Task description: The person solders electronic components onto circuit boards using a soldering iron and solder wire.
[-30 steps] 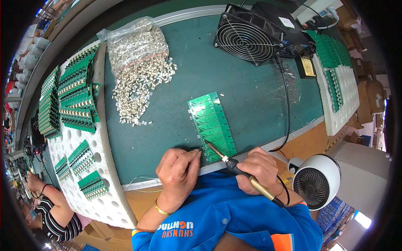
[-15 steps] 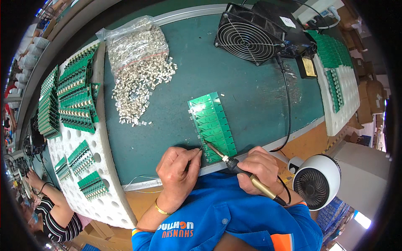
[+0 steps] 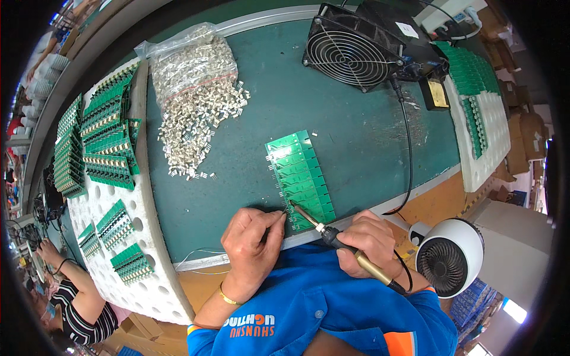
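A green circuit board panel (image 3: pixel 301 172) lies on the dark green bench top, with a row of small pins and connectors along its left edge. My right hand (image 3: pixel 368 240) is closed round the handle of a soldering iron (image 3: pixel 330 235). The iron's tip rests at the lower left edge of the panel, among the pins. Beside that edge, my left hand (image 3: pixel 252 237) pinches a thin solder wire (image 3: pixel 199 250), its fingertips close to the iron's tip. The wire's loose length trails left along the bench's front edge.
Small white connectors (image 3: pixel 190 133) spill from a clear plastic bag (image 3: pixel 193 62). White foam trays (image 3: pixel 157 237) hold finished-looking boards (image 3: pixel 107 142). A black fan (image 3: pixel 350 56) stands at the back; a cable (image 3: pixel 409 154) crosses the right side. A white fan (image 3: pixel 449 258) sits right. A co-worker's arm (image 3: pixel 80 282) shows left.
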Available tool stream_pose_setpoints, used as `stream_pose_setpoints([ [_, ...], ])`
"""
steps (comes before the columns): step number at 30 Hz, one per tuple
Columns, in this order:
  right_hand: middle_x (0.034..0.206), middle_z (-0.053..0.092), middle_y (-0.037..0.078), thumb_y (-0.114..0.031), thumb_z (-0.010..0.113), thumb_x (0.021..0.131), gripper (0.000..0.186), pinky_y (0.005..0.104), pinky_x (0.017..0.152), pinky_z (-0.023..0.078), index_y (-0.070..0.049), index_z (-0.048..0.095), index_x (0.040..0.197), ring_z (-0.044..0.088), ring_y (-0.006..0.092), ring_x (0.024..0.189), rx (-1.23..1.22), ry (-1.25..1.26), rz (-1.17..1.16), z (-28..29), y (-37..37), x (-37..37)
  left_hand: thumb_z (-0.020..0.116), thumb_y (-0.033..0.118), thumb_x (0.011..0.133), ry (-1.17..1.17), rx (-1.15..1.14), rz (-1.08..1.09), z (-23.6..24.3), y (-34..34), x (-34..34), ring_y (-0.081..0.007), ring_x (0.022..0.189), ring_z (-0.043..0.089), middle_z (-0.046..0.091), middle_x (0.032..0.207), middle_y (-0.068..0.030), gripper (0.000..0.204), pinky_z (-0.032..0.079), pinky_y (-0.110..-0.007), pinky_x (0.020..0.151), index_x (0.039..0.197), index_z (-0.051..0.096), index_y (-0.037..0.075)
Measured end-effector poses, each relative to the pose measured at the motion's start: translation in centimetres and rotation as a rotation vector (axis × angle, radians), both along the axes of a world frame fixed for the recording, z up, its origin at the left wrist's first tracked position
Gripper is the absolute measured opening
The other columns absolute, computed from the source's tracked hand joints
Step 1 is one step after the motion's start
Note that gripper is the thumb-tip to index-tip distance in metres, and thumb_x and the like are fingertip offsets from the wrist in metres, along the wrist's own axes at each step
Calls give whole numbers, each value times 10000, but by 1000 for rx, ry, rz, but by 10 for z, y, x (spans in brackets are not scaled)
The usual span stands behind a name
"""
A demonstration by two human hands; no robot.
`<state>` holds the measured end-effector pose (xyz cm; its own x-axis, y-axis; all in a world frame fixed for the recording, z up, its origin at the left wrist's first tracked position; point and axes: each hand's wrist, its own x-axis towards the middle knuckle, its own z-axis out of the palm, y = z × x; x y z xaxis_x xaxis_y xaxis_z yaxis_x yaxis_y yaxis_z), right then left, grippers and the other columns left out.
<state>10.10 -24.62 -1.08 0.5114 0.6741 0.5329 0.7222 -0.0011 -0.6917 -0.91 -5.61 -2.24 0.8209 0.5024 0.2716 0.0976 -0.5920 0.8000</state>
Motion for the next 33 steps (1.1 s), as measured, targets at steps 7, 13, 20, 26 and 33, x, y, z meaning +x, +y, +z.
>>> stream_pose_setpoints([
  [7, 670, 629, 86, -153, 766, 797, 236, 350, 545, 482, -10, 638, 933, 599, 230, 544, 0, -6, -5, -2, -2, -3, 793, -59, 734, -11, 5, -14, 0, 0, 0, -200, 682, 606, 638, 760, -84, 149, 476, -300, 579, 840, 718, 14],
  [13, 658, 615, 85, -154, 768, 792, 234, 338, 525, 470, -3, 641, 916, 580, 229, 529, 21, -10, -2, -4, -3, -4, 793, -57, 735, 3, -9, -11, -1, 0, -1, -194, 685, 605, 632, 753, -82, 150, 474, -298, 577, 847, 725, 14],
  [20, 652, 610, 80, -162, 771, 791, 246, 340, 527, 471, -4, 640, 926, 575, 228, 525, 21, -18, -7, -4, -2, -4, 794, -55, 738, -2, 4, -7, -2, 0, -1, -190, 680, 606, 633, 753, -80, 146, 475, -292, 564, 848, 729, 16],
  [26, 656, 612, 79, -180, 777, 799, 258, 341, 532, 475, -8, 643, 936, 579, 227, 531, 12, -18, -8, -2, -2, -5, 793, -54, 739, 2, -5, -5, -2, 0, -1, -192, 681, 607, 637, 756, -81, 141, 478, -296, 576, 844, 728, 14],
  [33, 696, 631, 81, -231, 785, 819, 298, 347, 548, 491, -5, 649, 959, 604, 230, 564, 4, -13, 0, -6, -5, -7, 794, -54, 739, -13, 5, -12, -3, 1, 0, -196, 684, 608, 638, 759, -84, 149, 478, -298, 579, 852, 727, 16],
])
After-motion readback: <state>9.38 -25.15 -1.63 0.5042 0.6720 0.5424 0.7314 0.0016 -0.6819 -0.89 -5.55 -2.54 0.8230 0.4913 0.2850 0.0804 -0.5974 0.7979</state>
